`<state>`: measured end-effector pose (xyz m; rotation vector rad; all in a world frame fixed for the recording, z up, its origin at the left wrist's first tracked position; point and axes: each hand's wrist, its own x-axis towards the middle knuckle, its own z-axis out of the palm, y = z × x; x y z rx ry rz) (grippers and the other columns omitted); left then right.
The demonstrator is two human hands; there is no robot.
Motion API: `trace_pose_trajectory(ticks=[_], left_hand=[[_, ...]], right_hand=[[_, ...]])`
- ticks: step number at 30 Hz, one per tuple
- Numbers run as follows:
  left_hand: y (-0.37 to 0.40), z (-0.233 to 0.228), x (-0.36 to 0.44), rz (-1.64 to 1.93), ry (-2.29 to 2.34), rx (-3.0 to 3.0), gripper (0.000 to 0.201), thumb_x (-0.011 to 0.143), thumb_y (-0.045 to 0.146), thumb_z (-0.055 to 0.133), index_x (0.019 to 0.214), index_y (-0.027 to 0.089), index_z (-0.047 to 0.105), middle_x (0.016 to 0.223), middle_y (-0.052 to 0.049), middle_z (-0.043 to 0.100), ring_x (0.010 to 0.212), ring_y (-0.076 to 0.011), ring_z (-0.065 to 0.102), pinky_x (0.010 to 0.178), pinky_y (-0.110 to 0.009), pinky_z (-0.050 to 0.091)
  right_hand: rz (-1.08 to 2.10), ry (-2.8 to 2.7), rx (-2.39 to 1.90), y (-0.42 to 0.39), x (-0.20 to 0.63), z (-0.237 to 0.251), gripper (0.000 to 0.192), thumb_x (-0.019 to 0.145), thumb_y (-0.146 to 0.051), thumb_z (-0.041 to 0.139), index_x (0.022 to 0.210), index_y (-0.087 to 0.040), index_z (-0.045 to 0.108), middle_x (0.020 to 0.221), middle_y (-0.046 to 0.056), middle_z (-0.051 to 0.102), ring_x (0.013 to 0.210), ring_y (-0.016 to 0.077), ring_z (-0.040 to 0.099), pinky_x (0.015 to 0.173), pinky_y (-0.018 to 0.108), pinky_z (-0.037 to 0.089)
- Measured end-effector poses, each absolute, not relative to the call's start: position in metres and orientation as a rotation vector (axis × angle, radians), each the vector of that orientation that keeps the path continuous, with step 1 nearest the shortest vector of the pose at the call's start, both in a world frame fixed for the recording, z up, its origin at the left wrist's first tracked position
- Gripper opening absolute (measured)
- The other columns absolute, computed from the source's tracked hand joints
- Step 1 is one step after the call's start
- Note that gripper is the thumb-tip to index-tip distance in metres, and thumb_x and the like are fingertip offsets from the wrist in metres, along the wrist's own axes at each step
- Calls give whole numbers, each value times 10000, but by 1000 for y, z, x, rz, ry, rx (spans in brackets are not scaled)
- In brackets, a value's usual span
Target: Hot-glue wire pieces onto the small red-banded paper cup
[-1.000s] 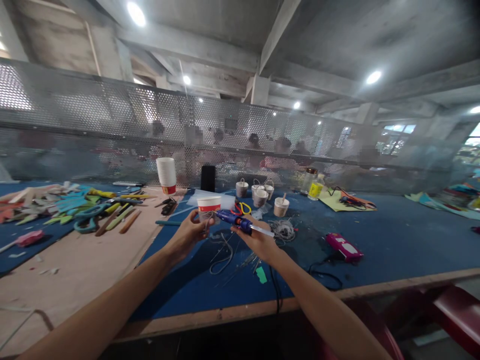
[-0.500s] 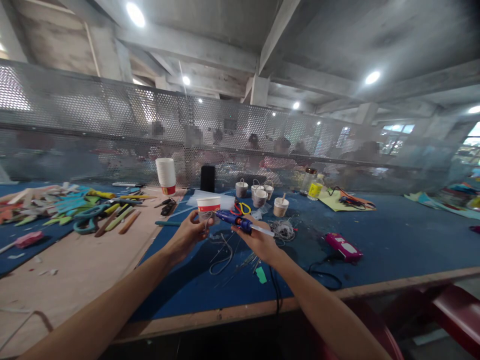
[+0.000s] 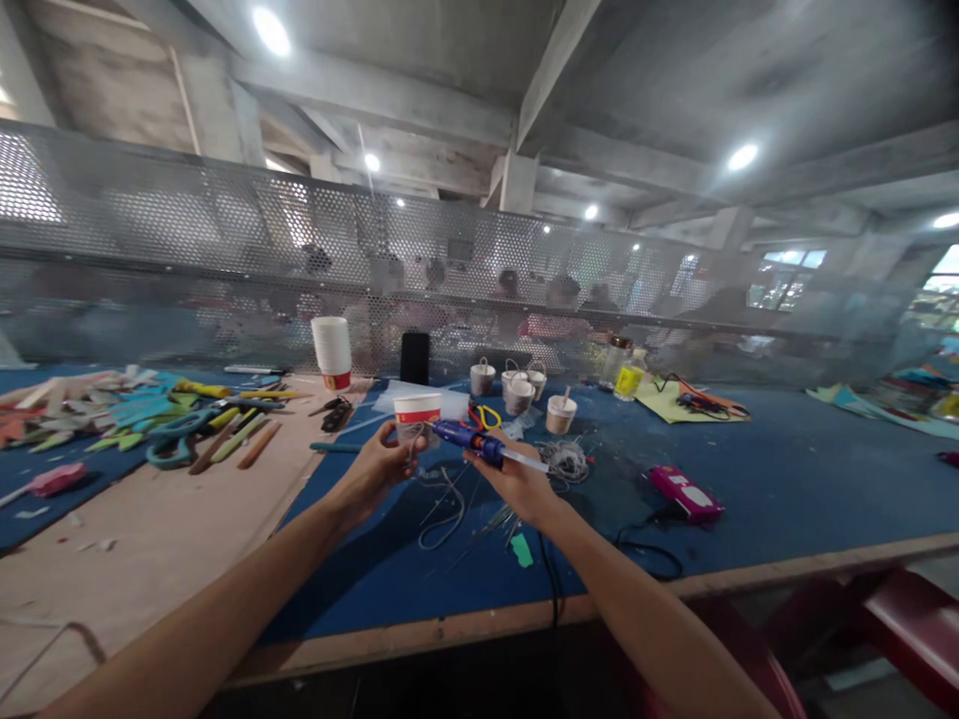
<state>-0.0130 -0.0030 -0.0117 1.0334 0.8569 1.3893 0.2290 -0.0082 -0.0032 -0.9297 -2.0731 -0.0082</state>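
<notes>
My left hand is closed around a paper cup, white at the rim with a red band. Grey cord wraps the cup's lower part, partly hidden by my fingers. In my right hand is a blue hot glue gun, a pale glue stick jutting from its back. The gun's nozzle points left and meets the cup's side near the cord; whether it touches I cannot tell. A loose length of grey cord lies on the blue mat below.
Behind my hands stand several small cord-wrapped cups, yellow-handled scissors and a black phone. Stacked paper cups are at left, near tools and coloured scraps. A tangled cord bundle and a magenta box lie right.
Almost nothing differs. Both hands, the cup and the glue gun keep practically the same place and pose.
</notes>
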Motion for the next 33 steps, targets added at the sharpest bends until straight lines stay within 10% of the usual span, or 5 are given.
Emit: trace_pose_trajectory(ticks=[33], left_hand=[[-9,-4,-11,1390,847,1000,523,632,287,922,1061,194,638,782,29,621,533,-57,504,482,-178,377]], right_hand=[[-68,-2051,-977,-3,230,-6,238,969,-428,579,984,-201,650,728,41,699,636,211,650,568,266,445]])
